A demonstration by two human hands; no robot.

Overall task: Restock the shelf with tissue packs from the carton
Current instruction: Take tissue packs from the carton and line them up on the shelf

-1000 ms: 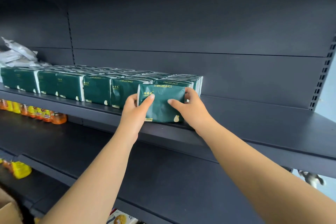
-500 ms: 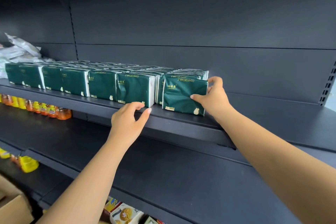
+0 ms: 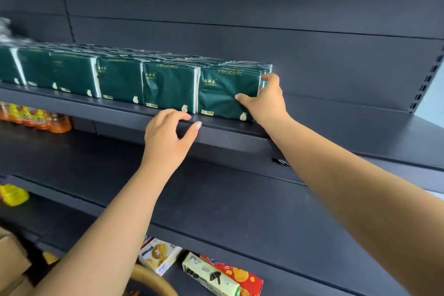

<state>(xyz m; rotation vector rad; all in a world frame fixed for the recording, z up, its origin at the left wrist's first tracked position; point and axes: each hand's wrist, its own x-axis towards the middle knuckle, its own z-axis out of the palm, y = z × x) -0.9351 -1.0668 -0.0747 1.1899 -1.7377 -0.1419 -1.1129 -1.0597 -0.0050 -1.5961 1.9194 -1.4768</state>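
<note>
A person's right hand (image 3: pixel 265 101) is pinching the right end of a green tissue pack (image 3: pixel 228 92), thumb on its front face and fingers curled behind its edge, seating it at the right end of a long row of matching tissue packs (image 3: pixel 101 77) on the dark metal shelf (image 3: pixel 230 131). The grip at the pack's outer end is likely letting the hand nudge the pack leftward until it is sitting flush with its neighbour, its front face lining up with the row. The left hand (image 3: pixel 168 137) is hovering just below the shelf lip, fingers loosely spread and holding nothing, apparently standing by to steady the row.

Much is lying out of sight. Only a corner of the cardboard carton (image 3: pixel 10 259) is showing at the lower left edge, so its remaining stock cannot be judged. The packs behind the front row are showing only as top edges. The row's left end is blurring and running off the frame. Orange drink bottles (image 3: pixel 36 120) on the shelf below are smeared, and biscuit boxes (image 3: pixel 204 269) at the bottom are partly cut off behind the arm.
</note>
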